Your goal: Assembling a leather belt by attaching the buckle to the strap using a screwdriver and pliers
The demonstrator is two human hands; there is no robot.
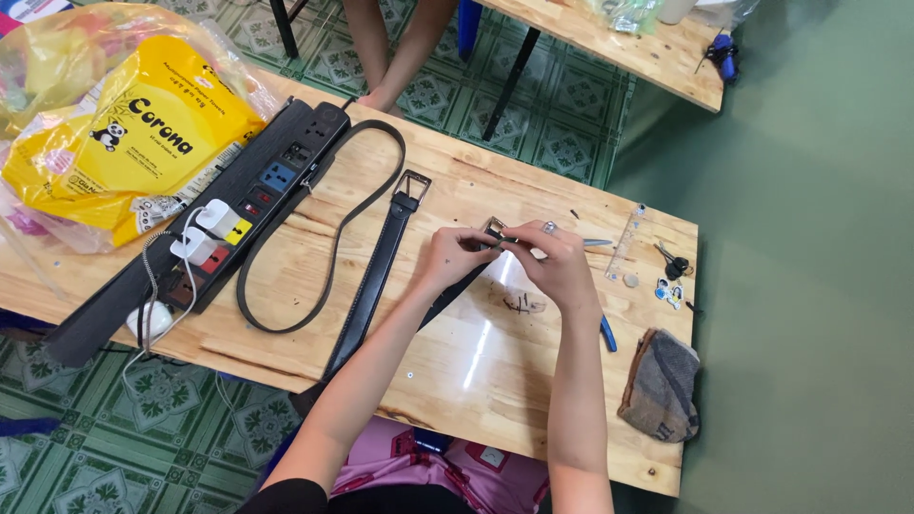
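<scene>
My left hand (455, 255) and my right hand (557, 262) meet over the middle of a wooden table (286, 324). Together they pinch the small metal buckle (494, 228) at the end of a dark belt strap (446, 300) that runs back under my left wrist. A ring shows on a right-hand finger. A second black belt (376, 271) with a square silver buckle (412, 186) lies flat to the left, its strap looping round toward a power strip.
A long black power strip (257, 205) with white chargers plugged in lies at left, beside a yellow plastic package (133, 133). At right are a clear ruler (628, 243), keys (671, 262), blue-handled pliers (607, 333) and a folded grey cloth (659, 385). Another person's legs stand beyond the table.
</scene>
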